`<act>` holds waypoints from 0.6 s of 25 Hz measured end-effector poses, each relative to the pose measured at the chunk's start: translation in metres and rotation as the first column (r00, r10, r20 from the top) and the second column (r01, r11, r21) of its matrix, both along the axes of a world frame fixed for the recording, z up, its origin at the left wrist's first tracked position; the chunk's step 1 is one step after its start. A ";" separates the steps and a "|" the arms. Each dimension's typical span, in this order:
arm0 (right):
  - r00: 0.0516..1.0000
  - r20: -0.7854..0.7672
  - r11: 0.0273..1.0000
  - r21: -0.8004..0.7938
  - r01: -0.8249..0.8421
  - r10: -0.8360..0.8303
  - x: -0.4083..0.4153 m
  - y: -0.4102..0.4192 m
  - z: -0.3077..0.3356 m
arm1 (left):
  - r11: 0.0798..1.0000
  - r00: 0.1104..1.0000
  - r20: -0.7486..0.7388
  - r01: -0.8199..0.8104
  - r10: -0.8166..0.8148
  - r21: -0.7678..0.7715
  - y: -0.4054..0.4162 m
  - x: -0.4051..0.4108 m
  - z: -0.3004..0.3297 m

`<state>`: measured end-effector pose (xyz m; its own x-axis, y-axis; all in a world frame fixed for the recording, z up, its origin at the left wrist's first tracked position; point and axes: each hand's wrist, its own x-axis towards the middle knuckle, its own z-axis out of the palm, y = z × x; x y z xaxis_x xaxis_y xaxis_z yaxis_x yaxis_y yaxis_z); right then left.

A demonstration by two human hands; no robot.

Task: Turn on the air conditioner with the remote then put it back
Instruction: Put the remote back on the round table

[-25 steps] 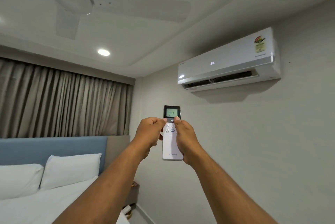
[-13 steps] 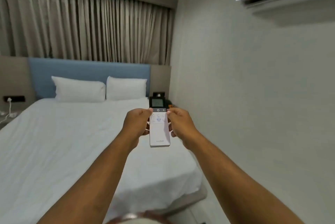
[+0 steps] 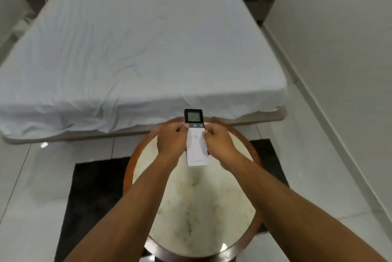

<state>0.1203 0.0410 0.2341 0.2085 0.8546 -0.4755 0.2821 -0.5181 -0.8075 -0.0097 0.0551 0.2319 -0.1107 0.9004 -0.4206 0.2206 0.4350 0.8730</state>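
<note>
A slim white remote with a dark top and a small screen is held flat above the far part of a round marble-topped table. My left hand pinches its left edge and my right hand pinches its right edge, thumbs near the button row. The screen end points away from me, toward the bed. Whether the remote touches the tabletop cannot be told. The air conditioner is out of view.
A bed with a white sheet fills the space beyond the table. A dark rug lies under the table on a glossy white floor. A white wall runs along the right, with a bedside unit far back.
The view swung down from the air conditioner and ceiling to the bed, then to the round table. Both hands kept hold of the remote and lowered it over the table.
</note>
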 end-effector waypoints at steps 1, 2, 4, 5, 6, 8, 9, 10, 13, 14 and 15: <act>1.000 -0.006 0.998 -0.060 0.000 0.000 -0.007 -0.010 -0.031 | 0.999 0.998 -0.055 -0.007 0.004 -0.048 -0.011 -0.005 -0.029; 1.000 -0.012 0.994 -0.108 0.006 -0.007 -0.012 -0.019 -0.058 | 0.996 0.995 -0.100 -0.009 0.000 -0.092 -0.020 -0.008 -0.054; 1.000 -0.015 0.981 -0.193 0.018 -0.022 -0.021 -0.036 -0.113 | 0.984 0.989 -0.144 0.004 -0.030 -0.181 -0.036 -0.013 -0.106; 1.000 -0.009 0.975 -0.221 0.022 -0.024 -0.023 -0.043 -0.135 | 0.977 0.988 -0.149 0.013 -0.046 -0.214 -0.043 -0.015 -0.129; 1.000 0.004 0.969 -0.245 0.019 -0.019 -0.024 -0.051 -0.156 | 0.969 0.987 -0.148 0.018 -0.055 -0.246 -0.050 -0.017 -0.151; 0.999 0.038 0.966 -0.258 0.001 0.009 -0.024 -0.064 -0.190 | 0.953 0.992 -0.118 0.007 -0.045 -0.302 -0.065 -0.018 -0.187; 0.998 0.062 0.967 -0.254 -0.016 0.033 -0.024 -0.070 -0.205 | 0.946 0.994 -0.106 -0.009 -0.027 -0.323 -0.073 -0.018 -0.204; 0.995 0.085 0.970 -0.241 -0.035 0.057 -0.023 -0.073 -0.216 | 0.944 0.995 -0.098 -0.027 -0.005 -0.329 -0.080 -0.017 -0.217; 0.983 0.143 0.970 -0.226 -0.084 0.118 -0.023 -0.084 -0.240 | 0.946 0.992 -0.117 -0.074 0.038 -0.316 -0.095 -0.014 -0.243; 0.980 0.155 0.969 -0.232 -0.088 0.126 -0.022 -0.086 -0.245 | 0.947 0.991 -0.129 -0.081 0.043 -0.310 -0.098 -0.013 -0.250; 0.979 0.158 0.966 -0.242 -0.090 0.131 -0.021 -0.088 -0.250 | 0.948 0.990 -0.136 -0.072 0.031 -0.311 -0.100 -0.012 -0.254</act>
<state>0.0992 -0.0470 -0.0161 0.2147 0.7469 -0.6293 0.4719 -0.6435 -0.6027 -0.0218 -0.0453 -0.0220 -0.2244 0.7162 -0.6608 0.2910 0.6964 0.6560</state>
